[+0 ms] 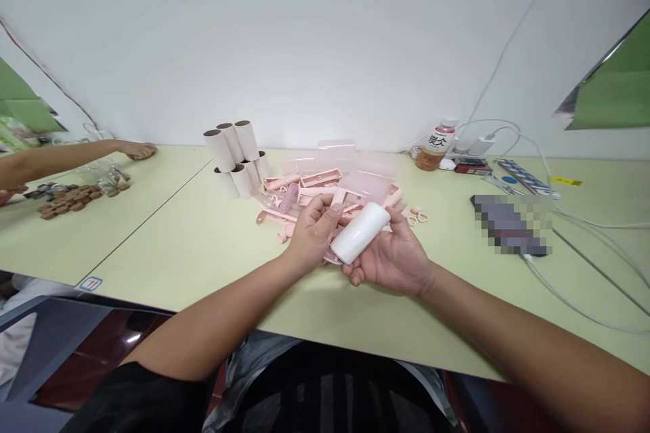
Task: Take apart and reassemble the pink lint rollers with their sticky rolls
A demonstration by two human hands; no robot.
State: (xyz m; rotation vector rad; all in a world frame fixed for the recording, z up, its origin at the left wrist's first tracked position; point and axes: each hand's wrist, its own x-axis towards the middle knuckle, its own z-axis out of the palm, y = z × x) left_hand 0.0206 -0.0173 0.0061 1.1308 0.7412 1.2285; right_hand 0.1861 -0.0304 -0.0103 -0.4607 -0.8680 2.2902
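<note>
My right hand (393, 260) is closed around a glossy white roll (361, 233), which tilts up to the right over the front of the table. Beside it, my left hand (315, 230) pinches a pale pink plastic piece (339, 199) between thumb and fingers; its lower part is hidden by the hand and the roll. Behind both hands lies a heap of pink plastic parts (321, 178), some long and trough-shaped. Clear pinkish covers (336, 152) lie at the back of the heap. Small pink ring-shaped pieces (419, 218) sit to its right.
Several cardboard-cored white rolls (246, 142) stand stacked behind on the left. A drink bottle (435, 145), cables, and a phone (510, 224) on a charging cord (551, 301) are at right. Far left, another person's arm (66, 161) reaches over small brown pieces (71, 201).
</note>
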